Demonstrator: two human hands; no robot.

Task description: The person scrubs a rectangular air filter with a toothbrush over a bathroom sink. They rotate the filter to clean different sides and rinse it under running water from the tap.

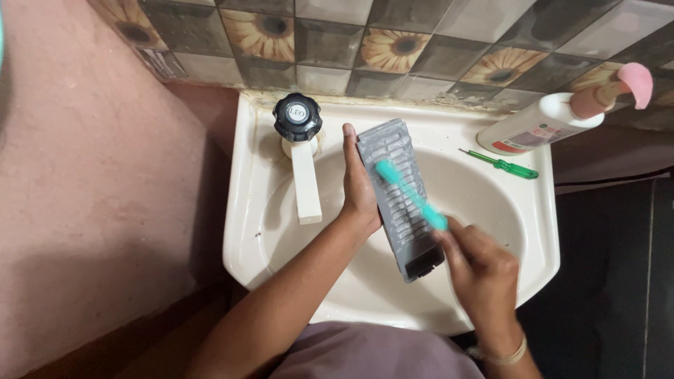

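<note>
— Our left hand (pixel 360 184) grips the grey slatted filter cassette (pixel 401 196) by its long edge, tilted over the middle of the washbasin (pixel 246 210), likely so whatever comes off falls into the bowl.

— And our right hand (pixel 479 265) is closed around the teal toothbrush (pixel 411 194), bristles laid across the slats.

— The white tap (pixel 300 158) stands at the basin's back-left rim. On the back-right rim lie a green screwdriver (pixel 500 164) and a white pump bottle (pixel 554 119), clear of the scrubbing.
</note>
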